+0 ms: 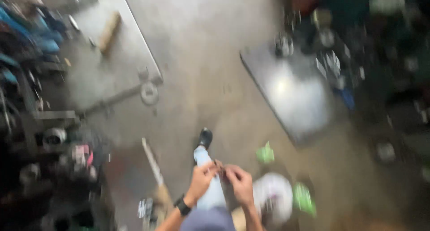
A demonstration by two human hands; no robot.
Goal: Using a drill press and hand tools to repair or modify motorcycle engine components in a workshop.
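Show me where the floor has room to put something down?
The widest bare floor lies between the pale sheet on the left and the shiny metal plate on the right. The dark left and right edges look crowded with blurred clutter. Both hands pinch something small, too blurred to identify.

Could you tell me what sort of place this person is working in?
Probably a workshop or repair garage: a bare concrete floor, flat metal plates lying on it, and cluttered tools and parts along the side, though the picture is blurred.

Whole view: smeared by motion blur.
Item pinched between the hands (220, 170): too small and blurred to tell.
Forearms: cut off by the bottom edge.
Clutter (49, 146) at left: dark, unreadable.
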